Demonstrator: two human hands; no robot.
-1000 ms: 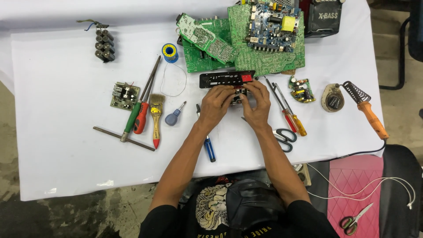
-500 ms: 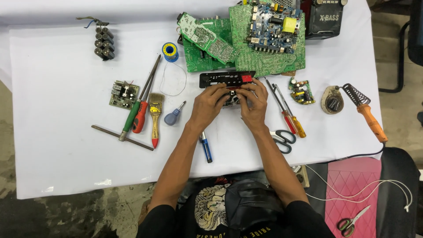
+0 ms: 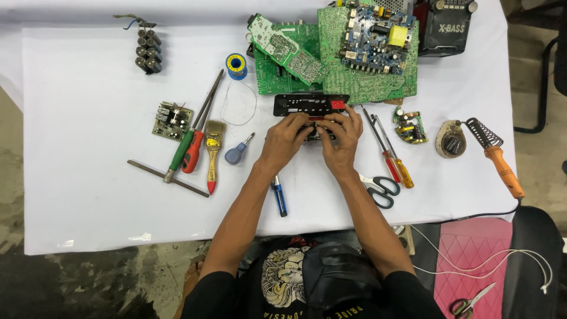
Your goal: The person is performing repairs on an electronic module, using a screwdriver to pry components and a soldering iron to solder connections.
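While cupped by 2 hands (image 3: pixel 313 139), small dark boxy module (image 3: pixel 317 133).

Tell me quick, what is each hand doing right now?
Left hand: closed on the small dark module, gripping its left end.
Right hand: closed on the same module, gripping its right end, just below the black panel.

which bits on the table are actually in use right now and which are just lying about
In use: small module held by left hand and right hand; black faceplate just above.

Lying about: screwdrivers, brush, scissors, soldering iron, solder spool, green boards.
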